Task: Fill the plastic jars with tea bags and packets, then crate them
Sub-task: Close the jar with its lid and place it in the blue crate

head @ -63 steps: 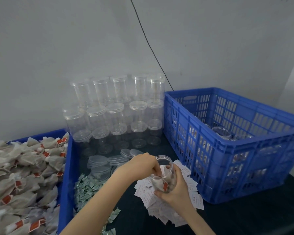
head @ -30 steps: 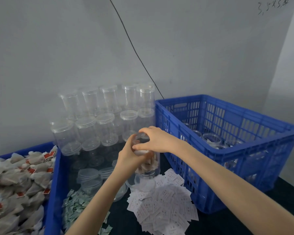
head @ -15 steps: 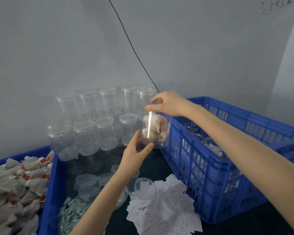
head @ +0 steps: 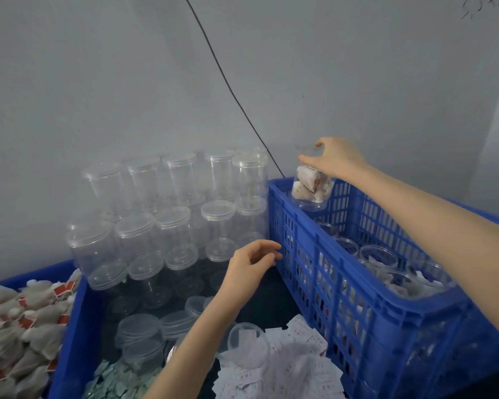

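Grey wall (head: 98, 82) behind stacked empty jars (head: 173, 214). At two o'clock, right hand (head: 336, 158) gripping filled jar (head: 311, 187) over blue crate (head: 386, 312). Left hand (head: 249, 267) loose, holding nothing.

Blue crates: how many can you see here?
2. One blue crate stands at right, holding filled jars; another blue crate sits at lower left with tea bags. More may lie outside the view.
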A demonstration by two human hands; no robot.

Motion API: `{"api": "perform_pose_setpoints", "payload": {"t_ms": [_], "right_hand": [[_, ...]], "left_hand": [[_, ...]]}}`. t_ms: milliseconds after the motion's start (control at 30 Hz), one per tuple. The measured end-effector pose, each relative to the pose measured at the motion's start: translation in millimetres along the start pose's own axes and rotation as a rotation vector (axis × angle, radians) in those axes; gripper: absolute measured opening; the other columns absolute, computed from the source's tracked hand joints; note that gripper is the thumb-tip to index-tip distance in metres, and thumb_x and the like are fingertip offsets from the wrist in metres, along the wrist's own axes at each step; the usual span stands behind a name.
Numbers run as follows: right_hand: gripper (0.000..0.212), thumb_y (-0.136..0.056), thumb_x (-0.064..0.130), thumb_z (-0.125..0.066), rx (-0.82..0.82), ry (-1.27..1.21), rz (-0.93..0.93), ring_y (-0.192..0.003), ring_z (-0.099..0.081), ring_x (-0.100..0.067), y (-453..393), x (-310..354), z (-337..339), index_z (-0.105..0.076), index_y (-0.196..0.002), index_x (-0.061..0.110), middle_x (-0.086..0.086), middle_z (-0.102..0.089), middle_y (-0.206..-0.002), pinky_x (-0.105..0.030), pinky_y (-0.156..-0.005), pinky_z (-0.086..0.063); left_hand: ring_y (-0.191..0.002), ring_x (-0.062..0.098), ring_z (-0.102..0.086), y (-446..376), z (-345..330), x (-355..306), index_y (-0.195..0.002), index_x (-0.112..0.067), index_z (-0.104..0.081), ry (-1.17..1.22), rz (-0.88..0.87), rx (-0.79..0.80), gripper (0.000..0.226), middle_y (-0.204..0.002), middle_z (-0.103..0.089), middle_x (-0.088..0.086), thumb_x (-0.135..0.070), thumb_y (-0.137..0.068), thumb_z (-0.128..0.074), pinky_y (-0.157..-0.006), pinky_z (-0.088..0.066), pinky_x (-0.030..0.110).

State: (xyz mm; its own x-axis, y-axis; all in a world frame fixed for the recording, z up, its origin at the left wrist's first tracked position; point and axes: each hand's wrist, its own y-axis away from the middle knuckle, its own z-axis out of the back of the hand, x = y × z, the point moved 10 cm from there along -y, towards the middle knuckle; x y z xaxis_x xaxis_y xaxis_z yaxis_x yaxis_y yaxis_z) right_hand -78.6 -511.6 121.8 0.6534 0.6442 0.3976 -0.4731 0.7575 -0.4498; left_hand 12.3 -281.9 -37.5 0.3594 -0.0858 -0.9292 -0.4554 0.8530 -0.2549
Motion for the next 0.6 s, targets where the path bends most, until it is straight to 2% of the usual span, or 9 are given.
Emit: {"api": "perform_pose_setpoints", "payload": {"t_ms": [167, 267, 367, 500, 600], "right_hand": [[0.067, -0.086, 0.060, -0.058, 0.024, 0.132, -0.098, -0.112, -0.057, -0.035, -12, -60, -28, -0.053, -0.130, 0.010, -0.016, -0.053, -0.129, -0.034, -0.075, -0.039], [0.063, -0.091, 0.052, -0.057, 0.150, 0.251, -0.071, -0.121, -0.047, -0.040, -17, -91, -60, -0.046, -0.132, 0.005, -0.021, -0.043, -0.134, -0.042, -0.090, -0.043], [0.066, -0.094, 0.045, -0.057, 0.227, 0.347, -0.056, -0.126, -0.039, -0.042, -22, -120, -88, -0.036, -0.139, 0.001, -0.026, -0.033, -0.138, -0.044, -0.101, -0.037], [0.070, -0.099, 0.042, -0.052, 0.329, 0.444, -0.066, -0.132, -0.031, -0.043, -24, -150, -124, -0.021, -0.148, 0.003, -0.028, -0.025, -0.142, -0.044, -0.106, -0.036], [0.066, -0.101, 0.031, -0.050, 0.401, 0.493, -0.083, -0.135, -0.024, -0.044, -21, -169, -149, -0.014, -0.152, 0.010, -0.027, -0.018, -0.145, -0.045, -0.104, -0.038]], "left_hand": [[-0.083, 0.001, -0.066, -15, -5, 10, -0.094, -0.025, -0.068, 0.026, -0.033, 0.010, 0.029, -0.082, -0.073, -0.010, -0.001, -0.093, -0.052, -0.076, -0.048, 0.013], [-0.080, -0.001, -0.066, -24, -7, 17, -0.092, -0.023, -0.068, 0.028, -0.044, 0.007, 0.029, -0.079, -0.072, -0.010, 0.000, -0.093, -0.052, -0.073, -0.047, 0.011], [-0.079, 0.001, -0.066, -36, -4, 26, -0.091, -0.023, -0.068, 0.027, -0.043, -0.013, 0.028, -0.079, -0.073, -0.009, 0.000, -0.093, -0.052, -0.073, -0.047, 0.012], [-0.079, 0.005, -0.066, -52, -1, 37, -0.092, -0.018, -0.069, 0.071, -0.024, -0.045, 0.027, -0.079, -0.073, -0.004, 0.002, -0.093, -0.051, -0.073, -0.048, 0.013], [-0.076, 0.004, -0.065, -62, -2, 43, -0.091, -0.017, -0.069, 0.110, -0.011, -0.056, 0.028, -0.077, -0.072, -0.005, 0.003, -0.093, -0.050, -0.072, -0.048, 0.013]]}}
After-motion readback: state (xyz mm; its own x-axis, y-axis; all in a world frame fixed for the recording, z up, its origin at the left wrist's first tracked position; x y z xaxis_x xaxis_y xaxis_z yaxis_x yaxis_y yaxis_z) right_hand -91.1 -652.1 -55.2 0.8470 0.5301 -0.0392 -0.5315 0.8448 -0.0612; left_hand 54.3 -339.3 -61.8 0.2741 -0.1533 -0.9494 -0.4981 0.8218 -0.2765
